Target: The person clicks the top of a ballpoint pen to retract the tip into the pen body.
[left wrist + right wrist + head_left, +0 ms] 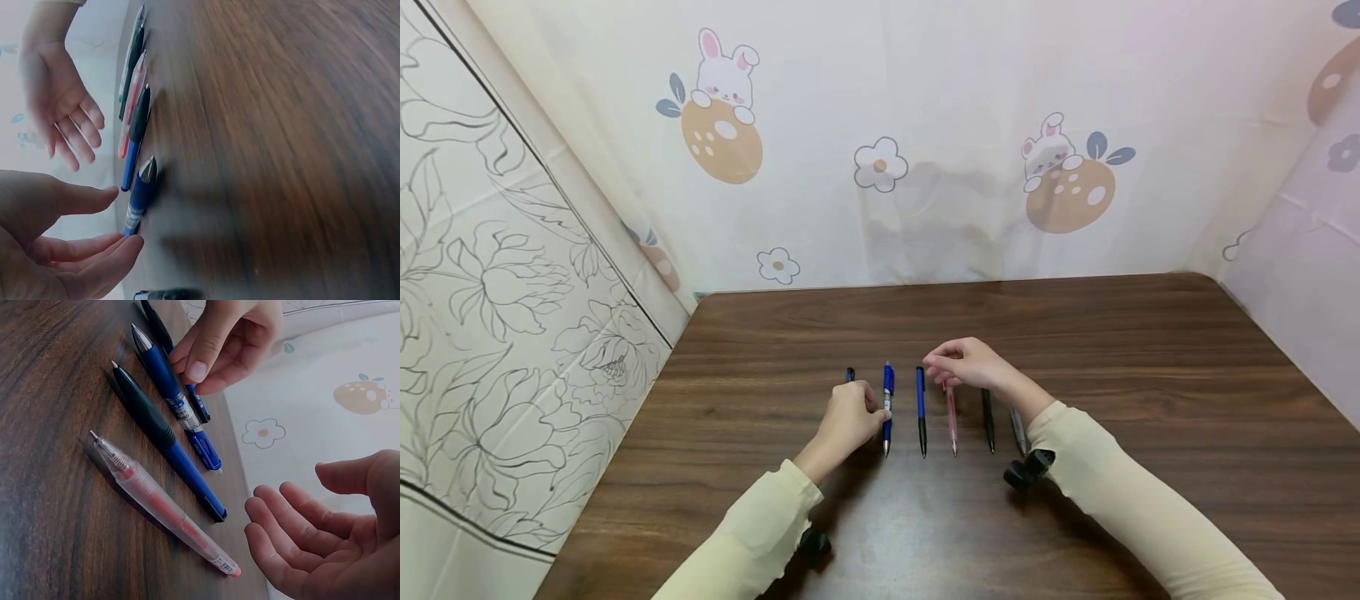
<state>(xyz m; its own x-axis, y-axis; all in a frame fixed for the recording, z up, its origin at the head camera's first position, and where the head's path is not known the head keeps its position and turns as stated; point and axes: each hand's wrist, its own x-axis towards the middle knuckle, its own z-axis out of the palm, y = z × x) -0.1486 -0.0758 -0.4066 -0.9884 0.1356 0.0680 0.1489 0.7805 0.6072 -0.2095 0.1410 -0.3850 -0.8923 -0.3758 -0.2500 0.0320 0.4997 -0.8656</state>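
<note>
Head: left hand (pixel 850 417) bent beside the pale-banded blue pen (pixel 887 400), right hand (pixel 966 364) near the pink pen's (pixel 952 421) far end, wooden table (pixel 1075 333) running beyond both | left wrist: left thumb and fingertips parted near the blue pen, contact unclear | right wrist: right fingers loosely spread, holding nothing

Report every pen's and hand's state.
Leftmost blue-and-black pen: partly hidden
Silver-tipped blue pen: lying, point exposed
Black-gripped blue pen: lying, point exposed
Translucent pink pen: lying, point exposed
Black pen: partly hidden
Grey pen: partly hidden
Left hand: thumb, fingers apart
Right hand: holding nothing
</note>
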